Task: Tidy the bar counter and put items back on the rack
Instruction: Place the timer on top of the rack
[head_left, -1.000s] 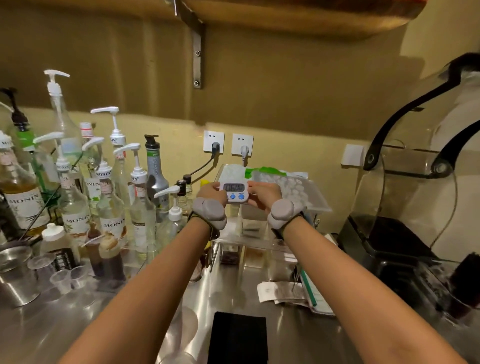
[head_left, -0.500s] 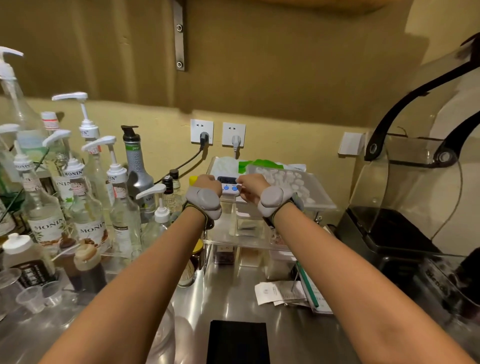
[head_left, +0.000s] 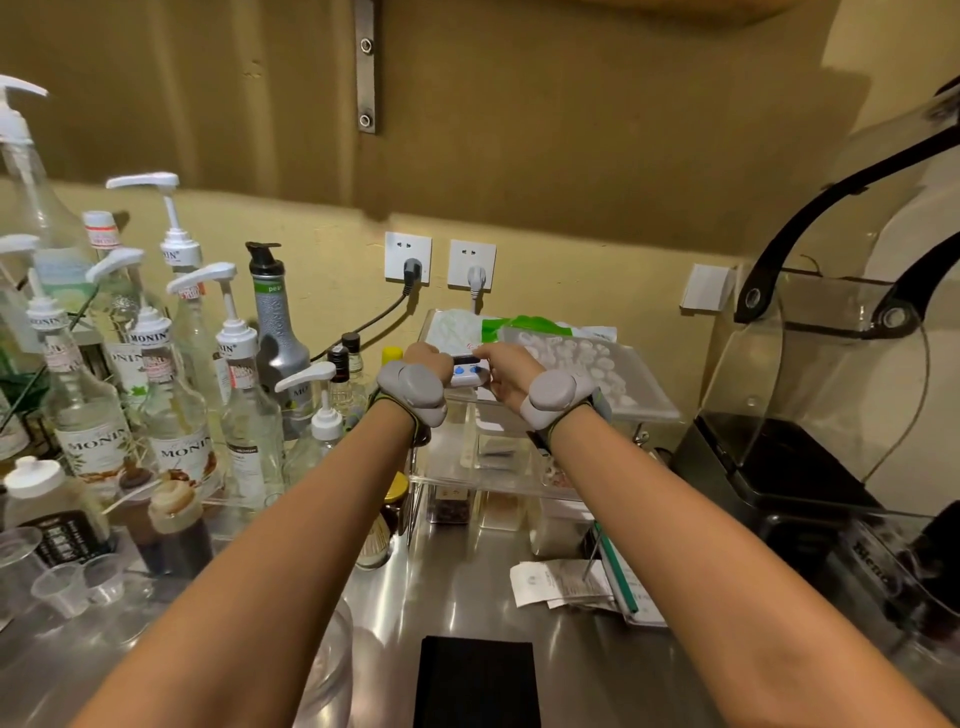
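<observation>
A small white digital timer (head_left: 467, 373) with a dark display and two blue buttons is held between both hands at the top of a clear acrylic rack (head_left: 483, 457). My left hand (head_left: 423, 370) grips its left end and my right hand (head_left: 506, 375) grips its right end. The timer is tilted back and rests at the front edge of the rack's top shelf. Both wrists carry grey sensor bands. The lower shelves of the rack hold small clear boxes.
Several pump syrup bottles (head_left: 171, 395) crowd the left side. Plastic bags (head_left: 571, 358) lie on the rack's top. A blender housing (head_left: 810, 395) stands right. Receipts (head_left: 563, 584), small plastic cups (head_left: 67, 584) and a black mat (head_left: 475, 680) sit on the steel counter (head_left: 467, 582).
Both hands have lowered the timer and tilted its face back onto the rack's top shelf. The view has shifted down and left.
</observation>
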